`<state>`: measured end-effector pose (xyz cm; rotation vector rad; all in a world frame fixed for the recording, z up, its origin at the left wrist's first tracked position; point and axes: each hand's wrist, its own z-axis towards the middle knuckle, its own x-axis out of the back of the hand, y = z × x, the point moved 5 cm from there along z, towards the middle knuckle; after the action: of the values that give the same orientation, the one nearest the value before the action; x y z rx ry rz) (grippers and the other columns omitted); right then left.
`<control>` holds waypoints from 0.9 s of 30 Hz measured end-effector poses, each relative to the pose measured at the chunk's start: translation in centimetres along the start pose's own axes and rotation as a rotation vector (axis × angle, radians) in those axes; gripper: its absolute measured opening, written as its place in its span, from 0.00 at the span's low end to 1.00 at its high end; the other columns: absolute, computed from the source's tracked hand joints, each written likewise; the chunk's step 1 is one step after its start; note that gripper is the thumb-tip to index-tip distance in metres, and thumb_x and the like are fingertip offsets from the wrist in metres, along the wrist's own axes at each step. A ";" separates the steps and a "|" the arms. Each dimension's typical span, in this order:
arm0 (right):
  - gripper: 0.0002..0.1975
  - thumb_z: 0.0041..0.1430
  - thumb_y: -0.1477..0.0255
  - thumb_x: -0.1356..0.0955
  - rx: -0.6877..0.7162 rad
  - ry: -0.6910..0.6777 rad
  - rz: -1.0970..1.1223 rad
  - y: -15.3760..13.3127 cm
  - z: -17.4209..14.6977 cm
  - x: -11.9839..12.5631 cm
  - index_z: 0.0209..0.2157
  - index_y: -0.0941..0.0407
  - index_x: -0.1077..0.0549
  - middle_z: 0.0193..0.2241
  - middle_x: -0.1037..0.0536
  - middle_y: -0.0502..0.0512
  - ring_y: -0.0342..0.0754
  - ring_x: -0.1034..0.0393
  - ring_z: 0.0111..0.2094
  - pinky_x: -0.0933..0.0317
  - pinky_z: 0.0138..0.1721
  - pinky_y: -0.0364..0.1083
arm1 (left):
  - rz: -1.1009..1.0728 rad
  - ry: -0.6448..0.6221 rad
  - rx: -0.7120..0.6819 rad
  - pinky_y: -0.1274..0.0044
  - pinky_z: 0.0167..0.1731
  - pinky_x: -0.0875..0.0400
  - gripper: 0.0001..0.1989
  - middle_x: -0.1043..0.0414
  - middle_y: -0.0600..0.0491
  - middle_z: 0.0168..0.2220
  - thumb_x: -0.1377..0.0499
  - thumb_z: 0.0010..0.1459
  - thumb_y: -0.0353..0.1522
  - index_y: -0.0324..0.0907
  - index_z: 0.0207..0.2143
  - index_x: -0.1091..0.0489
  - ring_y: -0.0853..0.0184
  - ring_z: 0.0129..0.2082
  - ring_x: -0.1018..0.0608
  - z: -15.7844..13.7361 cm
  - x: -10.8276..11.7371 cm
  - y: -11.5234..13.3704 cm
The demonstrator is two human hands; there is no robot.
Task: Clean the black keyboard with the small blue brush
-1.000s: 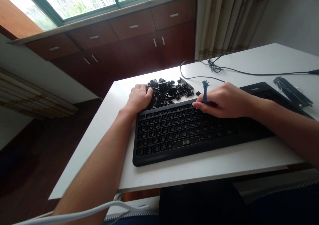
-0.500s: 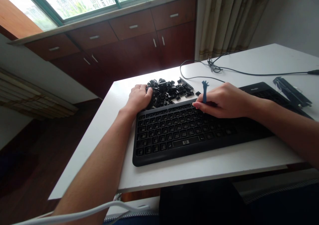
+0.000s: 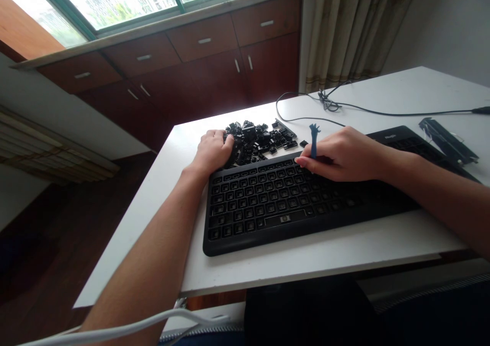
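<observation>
A black keyboard (image 3: 275, 218) without its keycaps lies on the white table, its rows of square sockets bare. My right hand (image 3: 340, 154) is over its upper middle, thumb and fingers pinching a slim blue tool (image 3: 314, 142) with a splayed upper end. The tool stands nearly upright; its lower tip is hidden by my fingers. Past the keyboard's back left edge, my left hand (image 3: 214, 148) rests with the thumb apart from the fingers, against the left side of a pile of loose black keycaps (image 3: 254, 139). Its fingertips are partly hidden.
A thin black cable (image 3: 367, 109) loops across the back of the table (image 3: 413, 91). Dark strip-like pieces (image 3: 448, 141) lie right of the keyboard. A white cord (image 3: 145, 321) crosses the lower left. Red-brown cabinets (image 3: 199, 75) stand beyond the table under a window.
</observation>
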<state>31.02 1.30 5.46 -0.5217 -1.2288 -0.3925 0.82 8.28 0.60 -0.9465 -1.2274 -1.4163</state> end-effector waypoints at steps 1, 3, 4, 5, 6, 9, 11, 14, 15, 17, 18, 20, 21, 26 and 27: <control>0.24 0.69 0.56 0.42 0.000 -0.002 0.000 0.0 0.0 0.0 0.35 0.56 0.22 0.21 0.25 0.53 0.44 0.31 0.24 0.49 0.28 0.46 | 0.002 0.001 0.000 0.57 0.63 0.43 0.35 0.37 0.34 0.60 0.59 0.64 0.48 0.32 0.61 0.37 0.45 0.61 0.36 0.0 0.0 0.0; 0.24 0.69 0.56 0.42 0.000 -0.003 0.001 0.1 0.0 -0.1 0.35 0.56 0.22 0.21 0.24 0.53 0.44 0.31 0.24 0.49 0.28 0.46 | 0.005 0.000 -0.001 0.58 0.63 0.43 0.35 0.37 0.34 0.60 0.59 0.64 0.48 0.32 0.61 0.37 0.46 0.61 0.36 0.0 0.0 0.0; 0.24 0.69 0.56 0.42 -0.001 -0.001 0.002 0.1 0.0 -0.1 0.35 0.56 0.22 0.21 0.24 0.53 0.44 0.31 0.24 0.50 0.28 0.46 | 0.006 -0.001 -0.001 0.58 0.63 0.43 0.35 0.37 0.34 0.60 0.59 0.64 0.48 0.32 0.61 0.37 0.46 0.61 0.36 0.0 0.0 0.0; 0.24 0.69 0.56 0.42 -0.002 0.001 0.003 0.1 0.0 -0.1 0.35 0.55 0.22 0.21 0.24 0.52 0.44 0.31 0.24 0.50 0.28 0.46 | 0.005 -0.002 -0.001 0.58 0.63 0.43 0.35 0.37 0.34 0.60 0.59 0.64 0.48 0.32 0.61 0.37 0.46 0.61 0.36 0.0 0.0 0.0; 0.24 0.69 0.56 0.42 -0.004 0.003 0.003 0.1 0.0 -0.1 0.35 0.56 0.22 0.21 0.24 0.52 0.44 0.31 0.24 0.50 0.28 0.46 | 0.005 -0.003 -0.001 0.58 0.63 0.43 0.35 0.37 0.34 0.60 0.59 0.64 0.48 0.32 0.61 0.37 0.45 0.61 0.36 0.0 0.0 0.0; 0.24 0.69 0.56 0.42 -0.004 0.001 0.005 0.1 0.0 -0.1 0.35 0.56 0.22 0.20 0.25 0.52 0.43 0.32 0.23 0.51 0.28 0.46 | 0.002 -0.001 -0.002 0.58 0.63 0.44 0.35 0.37 0.33 0.60 0.59 0.64 0.48 0.32 0.61 0.37 0.46 0.61 0.36 0.0 0.0 0.1; 0.24 0.69 0.56 0.42 -0.001 0.003 0.007 0.1 0.0 -0.1 0.35 0.56 0.22 0.20 0.26 0.52 0.43 0.32 0.23 0.51 0.27 0.46 | -0.001 0.002 -0.005 0.58 0.63 0.44 0.35 0.37 0.33 0.60 0.59 0.64 0.48 0.32 0.60 0.36 0.46 0.61 0.36 0.0 0.0 0.1; 0.23 0.69 0.56 0.41 0.003 0.009 0.007 0.1 0.0 0.0 0.34 0.56 0.22 0.19 0.26 0.51 0.43 0.32 0.22 0.51 0.27 0.46 | -0.003 0.007 -0.012 0.57 0.63 0.43 0.35 0.36 0.34 0.59 0.59 0.64 0.48 0.33 0.60 0.36 0.46 0.61 0.36 0.1 0.0 0.0; 0.23 0.69 0.56 0.41 0.004 0.008 0.007 0.1 0.0 0.0 0.34 0.56 0.22 0.19 0.26 0.51 0.43 0.32 0.22 0.51 0.27 0.46 | -0.003 0.007 -0.013 0.57 0.63 0.43 0.35 0.36 0.34 0.59 0.59 0.64 0.48 0.34 0.60 0.36 0.47 0.61 0.36 0.1 -0.1 0.0; 0.24 0.69 0.56 0.41 0.002 0.005 0.008 0.1 0.0 0.0 0.34 0.56 0.22 0.20 0.26 0.51 0.43 0.32 0.22 0.51 0.27 0.46 | -0.003 0.006 -0.011 0.57 0.62 0.43 0.35 0.36 0.36 0.59 0.59 0.63 0.49 0.35 0.60 0.36 0.47 0.61 0.36 0.1 -0.2 -0.2; 0.24 0.69 0.56 0.41 0.003 0.003 0.009 0.1 0.0 0.0 0.34 0.56 0.22 0.20 0.25 0.52 0.43 0.32 0.22 0.51 0.27 0.46 | -0.003 0.005 -0.010 0.57 0.62 0.42 0.35 0.36 0.36 0.60 0.59 0.63 0.49 0.36 0.60 0.36 0.47 0.61 0.36 0.1 -0.2 -0.2; 0.23 0.69 0.56 0.41 0.007 -0.003 0.009 0.0 0.0 0.0 0.34 0.56 0.22 0.21 0.25 0.52 0.43 0.32 0.23 0.50 0.28 0.46 | -0.004 0.005 -0.011 0.57 0.62 0.42 0.35 0.36 0.36 0.60 0.59 0.63 0.50 0.36 0.60 0.36 0.47 0.61 0.36 0.1 -0.2 -0.3; 0.23 0.69 0.56 0.41 0.008 -0.004 0.008 0.0 0.0 0.0 0.35 0.56 0.22 0.21 0.25 0.52 0.43 0.32 0.23 0.50 0.28 0.46 | -0.005 0.005 -0.012 0.57 0.62 0.42 0.35 0.36 0.36 0.59 0.59 0.63 0.50 0.36 0.60 0.36 0.47 0.61 0.36 0.1 -0.2 -0.3; 0.23 0.69 0.56 0.41 -0.008 -0.012 0.004 0.0 0.1 0.1 0.35 0.55 0.21 0.20 0.25 0.52 0.44 0.32 0.23 0.50 0.27 0.46 | -0.020 0.008 -0.015 0.56 0.62 0.43 0.33 0.35 0.39 0.58 0.59 0.63 0.49 0.39 0.60 0.35 0.47 0.60 0.36 0.1 -0.1 -0.3; 0.23 0.69 0.56 0.41 -0.008 -0.014 0.003 0.0 0.1 0.2 0.35 0.56 0.21 0.20 0.25 0.52 0.44 0.32 0.22 0.49 0.27 0.46 | -0.020 0.010 -0.014 0.56 0.62 0.42 0.32 0.35 0.39 0.58 0.59 0.63 0.49 0.39 0.59 0.35 0.47 0.60 0.36 0.1 -0.1 -0.3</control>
<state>30.97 1.31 5.64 -0.5338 -1.2398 -0.3918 0.55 8.41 0.43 -0.9383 -1.2243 -1.4455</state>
